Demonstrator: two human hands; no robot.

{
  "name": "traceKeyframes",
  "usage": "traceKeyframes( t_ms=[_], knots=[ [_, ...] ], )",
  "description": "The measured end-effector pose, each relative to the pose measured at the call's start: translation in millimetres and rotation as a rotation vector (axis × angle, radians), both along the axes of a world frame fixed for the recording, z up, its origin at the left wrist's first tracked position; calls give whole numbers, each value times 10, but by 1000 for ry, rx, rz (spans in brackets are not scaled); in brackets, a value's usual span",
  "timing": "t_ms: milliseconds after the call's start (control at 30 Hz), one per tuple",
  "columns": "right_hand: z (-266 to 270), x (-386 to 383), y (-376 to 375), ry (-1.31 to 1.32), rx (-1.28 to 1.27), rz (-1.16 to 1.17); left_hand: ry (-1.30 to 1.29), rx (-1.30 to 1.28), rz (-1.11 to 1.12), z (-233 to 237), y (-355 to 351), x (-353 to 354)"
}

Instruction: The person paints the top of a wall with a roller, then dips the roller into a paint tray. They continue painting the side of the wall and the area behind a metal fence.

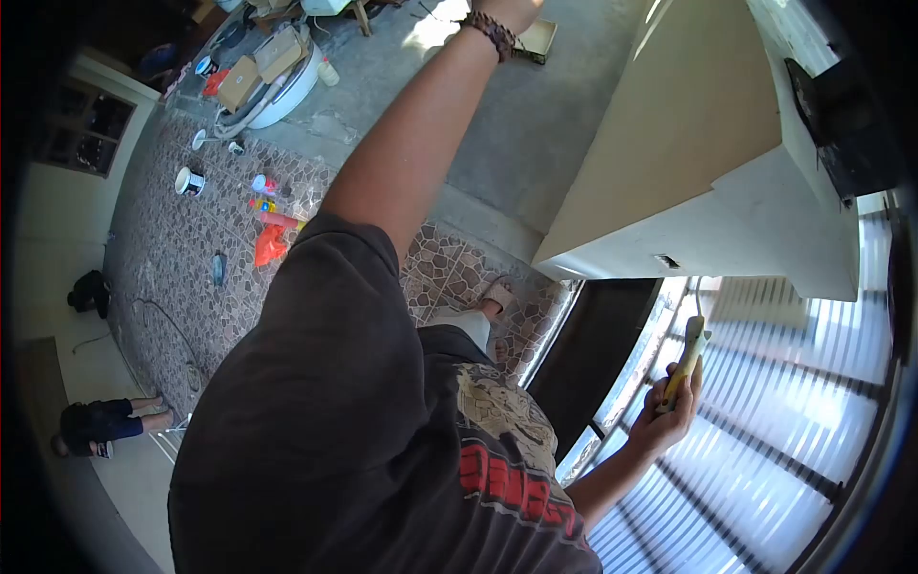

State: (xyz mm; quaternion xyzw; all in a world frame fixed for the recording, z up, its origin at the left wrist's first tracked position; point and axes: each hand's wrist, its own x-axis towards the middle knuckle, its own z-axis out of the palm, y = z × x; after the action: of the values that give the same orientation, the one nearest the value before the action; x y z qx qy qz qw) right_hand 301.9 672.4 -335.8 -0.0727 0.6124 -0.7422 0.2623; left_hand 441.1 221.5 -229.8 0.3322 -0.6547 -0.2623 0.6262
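- A brown cardboard box (239,84) is resting on a round white plastic tub (295,98), upper left.
- A cylindrical white bucket (189,182) is resting on brown stone-patterned floor tiles (158,244), left of a crumpled orange plastic bag (271,246).
- A shallow rectangular cream tray (538,40) is lying on grey concrete (545,110), top centre.

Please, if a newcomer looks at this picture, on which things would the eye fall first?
Probably first on the yellow tool in the right hand, at the picture's right, against ribbed translucent sheets. Then on the left arm, stretching to the top edge with a dark bracelet at its wrist. To the left of that arm, an orange-red bag stands out on the stone-patterned floor.
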Motion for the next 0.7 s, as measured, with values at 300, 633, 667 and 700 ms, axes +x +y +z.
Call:
traceKeyframes(
  t_ms=[300, 633, 667, 700],
  knots=[
    [-747, 1327, 1217, -141, 567, 1, -1115, 1501, 293, -3880, 2290, 3187],
    [-863, 1706, -2245, -190, 633, 637, -859, 1405, 182, -4419, -237, 4481],
    [-898, 1645, -2571, -100, 599, 696, -853, 1374, 166, -4294, -603, 4352],
    [-819, 1642, -2952, -63, 537, 698, -834, 1255, 130, -4067, -973, 4151]
  ],
)
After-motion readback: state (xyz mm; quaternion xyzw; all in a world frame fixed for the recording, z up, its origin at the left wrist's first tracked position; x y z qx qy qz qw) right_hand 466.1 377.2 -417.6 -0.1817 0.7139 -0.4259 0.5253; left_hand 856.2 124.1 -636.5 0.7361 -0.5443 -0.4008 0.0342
